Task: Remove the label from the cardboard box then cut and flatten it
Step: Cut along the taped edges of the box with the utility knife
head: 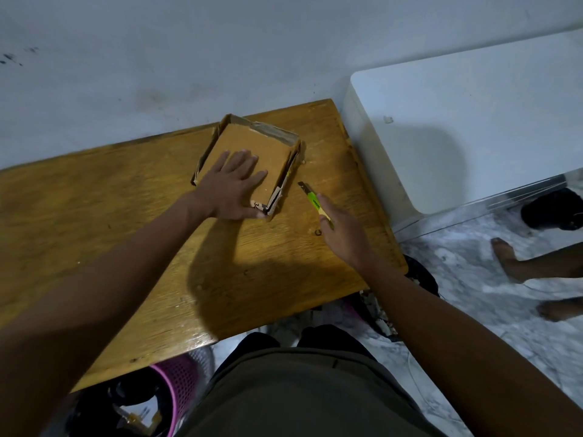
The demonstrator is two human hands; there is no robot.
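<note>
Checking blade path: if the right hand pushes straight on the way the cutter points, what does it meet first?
Likely the cardboard box: the right hand aims the cutter up-left, blade tip apart from the box's right wall. It may just pass that wall.

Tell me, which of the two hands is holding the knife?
The right hand holds the green knife, blade pointing toward the box. The left hand lies flat, fingers spread, on the box and holds nothing.
</note>
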